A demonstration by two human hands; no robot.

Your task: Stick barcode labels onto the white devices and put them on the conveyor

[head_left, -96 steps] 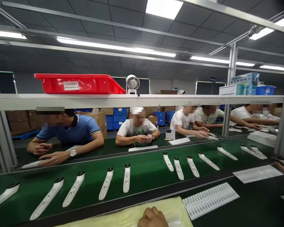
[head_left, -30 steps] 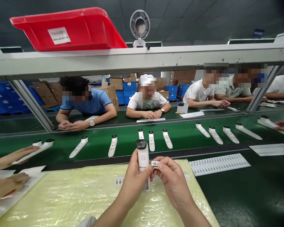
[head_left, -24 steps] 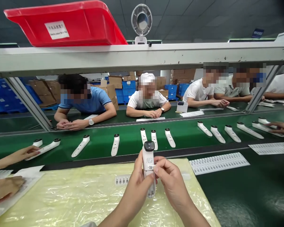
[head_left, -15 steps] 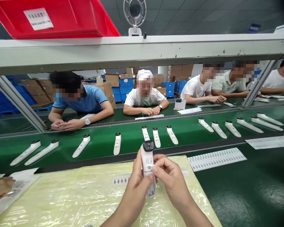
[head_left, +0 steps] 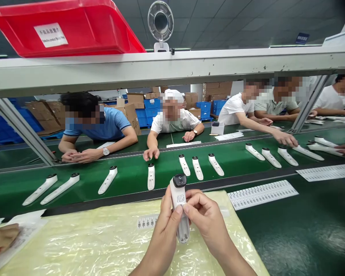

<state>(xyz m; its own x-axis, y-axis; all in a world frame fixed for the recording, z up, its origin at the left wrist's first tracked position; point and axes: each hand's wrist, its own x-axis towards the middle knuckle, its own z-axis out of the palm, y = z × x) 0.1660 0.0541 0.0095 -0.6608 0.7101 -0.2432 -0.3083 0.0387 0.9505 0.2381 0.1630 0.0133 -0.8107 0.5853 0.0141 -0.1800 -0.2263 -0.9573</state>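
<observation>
My left hand [head_left: 166, 230] is wrapped round a white handheld device [head_left: 178, 188] with a black, two-lensed head, held upright above the yellow plastic-wrapped pad. Its thumb presses on the device's front, just below the printed markings. At the device's right edge, my right hand [head_left: 205, 216] pinches a small white label with thumb and forefinger; the fingers and left thumb cover most of that label. Behind my left wrist, a partly hidden strip of labels [head_left: 146, 222] lies on the yellow pad [head_left: 89, 245].
Similar white devices lie along the green conveyor [head_left: 86, 182] ahead. Label sheets [head_left: 263, 194] lie to the right. Several co-workers sit opposite, some reaching over the belt. Overhead runs a white beam [head_left: 232, 63] bearing a red bin [head_left: 83, 34]. Another person's hand [head_left: 2, 237] is at left.
My left thumb has moved up onto the label area, covering most of the label. Devices on the belt have shifted right. Opposite, co-workers' hands have reached out over the belt.
</observation>
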